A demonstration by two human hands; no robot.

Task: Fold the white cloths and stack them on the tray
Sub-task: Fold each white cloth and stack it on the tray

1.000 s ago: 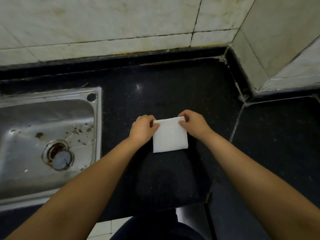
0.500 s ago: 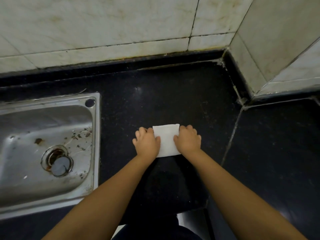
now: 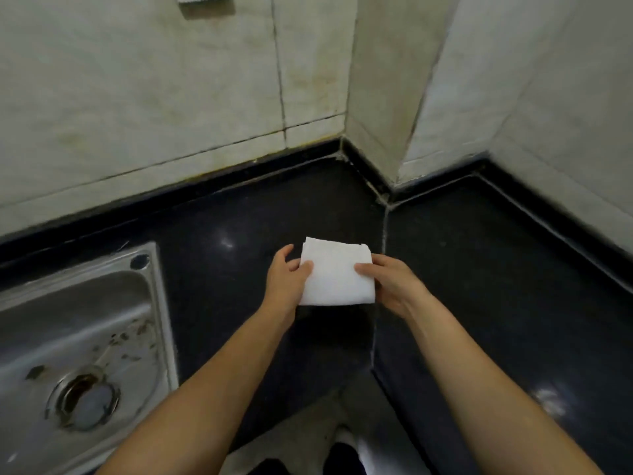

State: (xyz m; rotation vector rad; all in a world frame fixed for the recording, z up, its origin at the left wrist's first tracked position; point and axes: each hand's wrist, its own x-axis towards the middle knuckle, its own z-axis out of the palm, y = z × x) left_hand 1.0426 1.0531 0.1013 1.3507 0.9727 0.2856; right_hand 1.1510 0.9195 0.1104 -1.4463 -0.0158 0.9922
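Hands, left (image 3: pixel 286 281) and right (image 3: pixel 394 286), each grip one folded white cloth (image 3: pixel 335 274).

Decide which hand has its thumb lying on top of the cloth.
The right hand: its thumb lies across the cloth's top face. The left hand grips the opposite edge with curled fingers.
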